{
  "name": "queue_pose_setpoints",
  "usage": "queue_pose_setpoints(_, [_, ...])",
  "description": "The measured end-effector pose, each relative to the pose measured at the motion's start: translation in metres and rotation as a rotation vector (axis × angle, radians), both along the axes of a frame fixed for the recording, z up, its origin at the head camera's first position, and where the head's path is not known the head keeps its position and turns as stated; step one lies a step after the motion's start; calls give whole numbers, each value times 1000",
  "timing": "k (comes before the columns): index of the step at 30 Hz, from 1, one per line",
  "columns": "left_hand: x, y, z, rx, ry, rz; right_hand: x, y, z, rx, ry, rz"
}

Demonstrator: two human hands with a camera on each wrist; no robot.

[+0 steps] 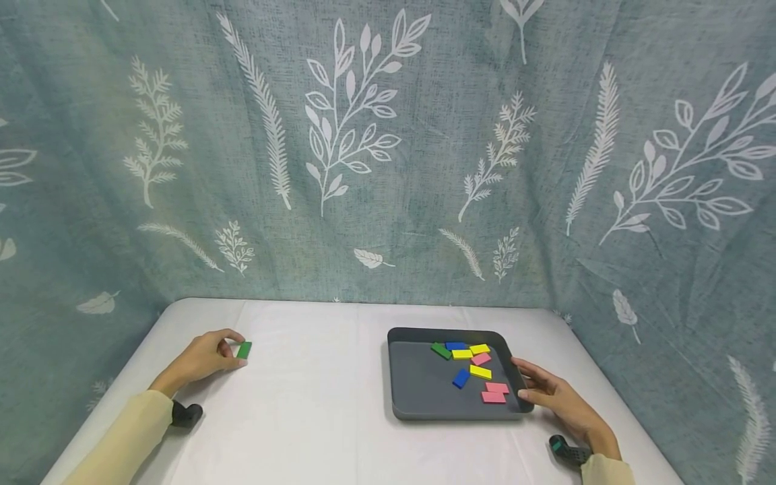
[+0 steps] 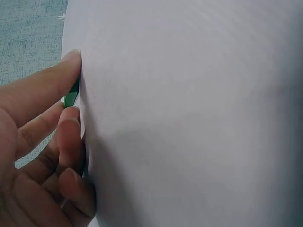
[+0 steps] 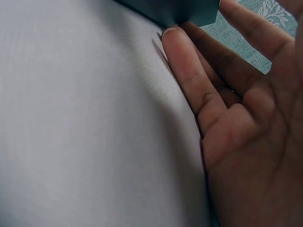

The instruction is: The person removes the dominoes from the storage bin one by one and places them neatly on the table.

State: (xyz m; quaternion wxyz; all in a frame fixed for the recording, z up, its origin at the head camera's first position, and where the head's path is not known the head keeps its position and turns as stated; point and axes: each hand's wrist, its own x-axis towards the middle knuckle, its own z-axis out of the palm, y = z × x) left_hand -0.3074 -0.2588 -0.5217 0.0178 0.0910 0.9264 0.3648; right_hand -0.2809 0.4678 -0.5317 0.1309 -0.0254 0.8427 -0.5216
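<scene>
At the left of the white table, my left hand [image 1: 203,357] pinches a small green block [image 1: 244,349] between thumb and fingers. Close up in the left wrist view, the green block [image 2: 71,96] is mostly hidden behind the fingers. My right hand [image 1: 560,397] holds the right side of a dark grey tray [image 1: 424,404], its thumb tip overlapping the rim. A corner of the tray [image 3: 189,12] shows above the fingertips in the right wrist view. Inside the tray lie a green block [image 1: 441,351], two blue blocks [image 1: 461,378], three yellow blocks [image 1: 481,372] and three pink blocks [image 1: 494,397].
A white cloth covers the table [image 1: 315,391], and a stretch of it lies between the left hand and the tray. Behind and at both sides hangs a green curtain [image 1: 273,236] with white leaf prints. Each wrist wears a black device [image 1: 186,415].
</scene>
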Motion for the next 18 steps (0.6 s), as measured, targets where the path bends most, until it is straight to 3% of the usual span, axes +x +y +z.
queue_pose_setpoints(6, [0, 2, 3, -2, -18, 7, 1, -1, 1, 7, 1, -9])
queue_pose_setpoints(13, [4, 3, 14, 51, -37, 0, 0, -1, 1, -18, -7, -11])
queue_pose_setpoints(18, [-2, 15, 21, 97, -35, -10, 0, -2, 1, -26, -15, -14])
